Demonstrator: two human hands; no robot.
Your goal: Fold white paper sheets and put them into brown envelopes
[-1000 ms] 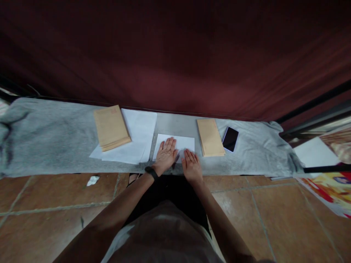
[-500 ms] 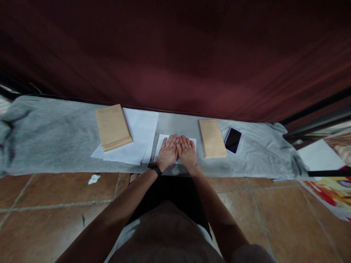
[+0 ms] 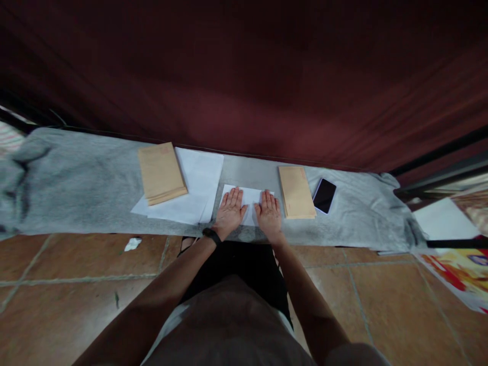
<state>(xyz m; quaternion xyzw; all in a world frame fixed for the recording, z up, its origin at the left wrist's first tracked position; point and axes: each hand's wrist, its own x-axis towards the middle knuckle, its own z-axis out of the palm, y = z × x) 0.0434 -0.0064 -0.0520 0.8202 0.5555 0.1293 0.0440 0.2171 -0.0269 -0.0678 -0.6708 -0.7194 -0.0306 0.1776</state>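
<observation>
A: What lies before us, biggest first?
B: Our grey cloth (image 3: 87, 178), then the papers (image 3: 202, 170), partly under the left stack (image 3: 162, 173) of brown envelopes. The right stack (image 3: 297, 192) lies farther along. Our white sheet (image 3: 250, 201) is between the stacks, near the cloth's front edge.
A: What has just changed?
B: Half a second ago our hands lay together on the sheet's middle. Now they've parted: left hand (image 3: 230, 211) on its left end, right hand (image 3: 270, 216) at its right, white showing between.
A: Are we gripping anything?
B: No. Both are palm down, fingers stretched flat, holding nothing. We can't tell how hard they press.
A: Meaning?
B: We judge the work has spread from middle to ends, with the sheet our concern; the phone (image 3: 324, 195), just beside the right stack, hasn't shifted.
</observation>
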